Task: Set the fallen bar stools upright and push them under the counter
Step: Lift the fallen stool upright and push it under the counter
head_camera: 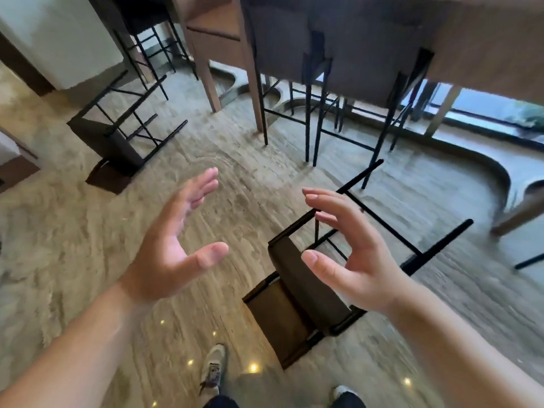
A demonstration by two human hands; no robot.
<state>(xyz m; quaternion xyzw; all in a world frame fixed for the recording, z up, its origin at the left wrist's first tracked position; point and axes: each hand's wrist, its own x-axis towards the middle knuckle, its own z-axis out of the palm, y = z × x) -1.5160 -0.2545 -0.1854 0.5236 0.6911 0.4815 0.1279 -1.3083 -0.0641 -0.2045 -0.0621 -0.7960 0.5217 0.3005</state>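
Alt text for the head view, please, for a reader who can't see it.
Two open bare hands, left hand and right hand, reach over a fallen bar stool on the floor. A second fallen stool lies farther left; upright stools stand under the counter.

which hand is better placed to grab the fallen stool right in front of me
Right. The right hand hangs open directly above the nearest fallen stool, over its seat edge. The left hand, also open, is over bare floor beside it.

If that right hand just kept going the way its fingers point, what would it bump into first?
Probably the fallen stool just below it: the right hand is open, its fingers over the black leg frame near the seat. Depth is hard to judge from one view, so it might reach the floor instead.
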